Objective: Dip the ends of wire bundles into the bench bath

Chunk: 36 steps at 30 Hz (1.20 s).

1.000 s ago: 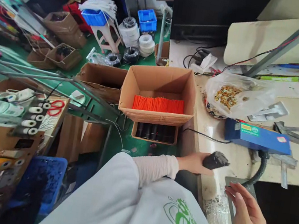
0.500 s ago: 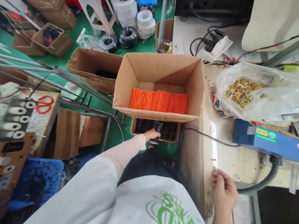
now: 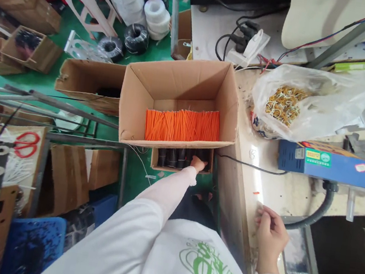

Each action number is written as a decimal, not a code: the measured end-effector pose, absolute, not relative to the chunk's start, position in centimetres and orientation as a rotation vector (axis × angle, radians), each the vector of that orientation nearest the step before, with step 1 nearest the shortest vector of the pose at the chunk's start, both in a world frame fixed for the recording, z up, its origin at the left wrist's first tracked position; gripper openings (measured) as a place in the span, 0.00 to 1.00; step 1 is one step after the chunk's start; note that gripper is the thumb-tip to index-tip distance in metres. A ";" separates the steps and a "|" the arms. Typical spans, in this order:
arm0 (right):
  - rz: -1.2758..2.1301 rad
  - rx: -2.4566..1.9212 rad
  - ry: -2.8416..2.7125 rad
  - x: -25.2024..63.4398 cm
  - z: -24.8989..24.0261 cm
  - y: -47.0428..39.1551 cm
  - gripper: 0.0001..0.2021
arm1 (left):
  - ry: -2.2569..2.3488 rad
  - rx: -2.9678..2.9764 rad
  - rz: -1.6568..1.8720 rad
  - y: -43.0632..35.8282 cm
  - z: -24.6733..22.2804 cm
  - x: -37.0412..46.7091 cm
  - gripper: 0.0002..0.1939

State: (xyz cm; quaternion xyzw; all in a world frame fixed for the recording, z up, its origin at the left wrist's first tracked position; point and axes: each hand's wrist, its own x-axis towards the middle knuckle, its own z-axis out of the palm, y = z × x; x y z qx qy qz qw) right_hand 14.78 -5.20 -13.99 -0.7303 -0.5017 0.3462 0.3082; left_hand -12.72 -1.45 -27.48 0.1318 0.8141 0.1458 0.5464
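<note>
My left hand (image 3: 199, 163) reaches down into a small cardboard box (image 3: 160, 167) on the floor, at its right end. Its fingers are closed around a dark bundle of what look like cut black wires, mostly hidden by the hand and the shadow. Several more black wire bundles (image 3: 172, 157) stand side by side to the left of it. On the bench edge at the right rests my right hand (image 3: 270, 237), thumb and fingers pinched together; whatever they hold, if anything, is too small to make out.
Above the small box, a large open carton (image 3: 185, 71) holds many orange wires (image 3: 182, 127). On the bench (image 3: 250, 119) are a blue device (image 3: 342, 166) with a grey hose and a plastic bag (image 3: 324, 108) of yellow-and-white pieces. A metal frame (image 3: 79, 140) stands left.
My left hand has moved from the front of the small box into its right end, with the black bundle. The head view has shifted a little. My right hand stays at the bench edge.
</note>
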 end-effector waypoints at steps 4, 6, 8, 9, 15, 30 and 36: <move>0.872 -1.952 -1.332 14.4 -13.8 -5.3 0.16 | 1.833 0.349 0.343 -1.4 -26.9 -12.9 0.21; 0.844 -1.959 -1.340 14.4 -13.7 -5.3 0.16 | 1.809 0.363 0.325 -2.2 -26.6 -13.7 0.18; 0.825 -1.974 -1.330 14.4 -13.7 -5.4 0.16 | 1.815 0.363 0.298 -3.7 -26.5 -15.2 0.18; 0.822 -1.982 -1.321 14.5 -13.8 -5.4 0.16 | 1.826 0.358 0.282 -4.7 -26.4 -16.3 0.18; 0.779 -1.981 -1.341 14.9 -14.3 -5.5 0.16 | 1.913 0.290 0.176 -10.4 -26.6 -24.5 0.19; 0.750 -2.004 -1.367 14.7 -14.1 -5.6 0.16 | 2.201 0.325 0.075 -11.0 -30.9 -26.8 0.21; 0.731 -2.019 -1.355 14.8 -14.5 -5.5 0.16 | 2.175 0.392 -0.031 -11.9 -30.3 -26.9 0.20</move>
